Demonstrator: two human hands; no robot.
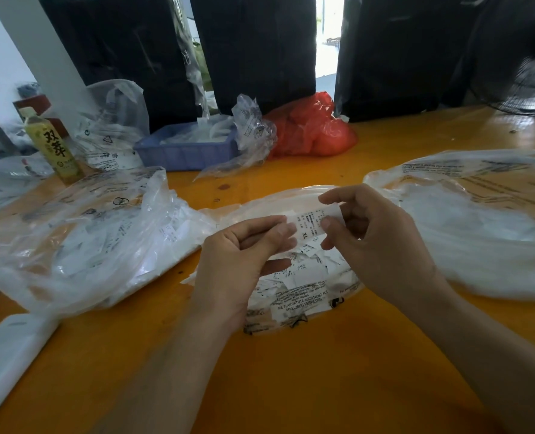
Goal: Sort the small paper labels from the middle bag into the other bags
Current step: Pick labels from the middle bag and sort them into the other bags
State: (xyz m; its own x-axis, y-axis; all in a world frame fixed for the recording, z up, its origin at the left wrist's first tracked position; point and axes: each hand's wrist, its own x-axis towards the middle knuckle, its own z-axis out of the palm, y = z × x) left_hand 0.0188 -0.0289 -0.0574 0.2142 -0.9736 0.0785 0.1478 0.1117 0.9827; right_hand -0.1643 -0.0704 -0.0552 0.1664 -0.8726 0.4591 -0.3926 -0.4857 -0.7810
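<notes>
Both hands at frame centre, above middle bag (294,296) of labels. Left hand (244,255) and right hand (375,242) each pinch one paper label (310,225), printed XL. Side bags: left bag (81,242), right bag (485,227).

An orange worktop (291,371) carries a blue plastic tray (186,151) of white pieces at the back, with a crumpled clear wrapper (253,133) touching its right end and a red plastic bag (313,126) just beyond. At the left stands a yellow-labelled drink bottle (52,145) (Chinese characters on it). A fan (526,86) sits far right, before black sheeting (253,48).
</notes>
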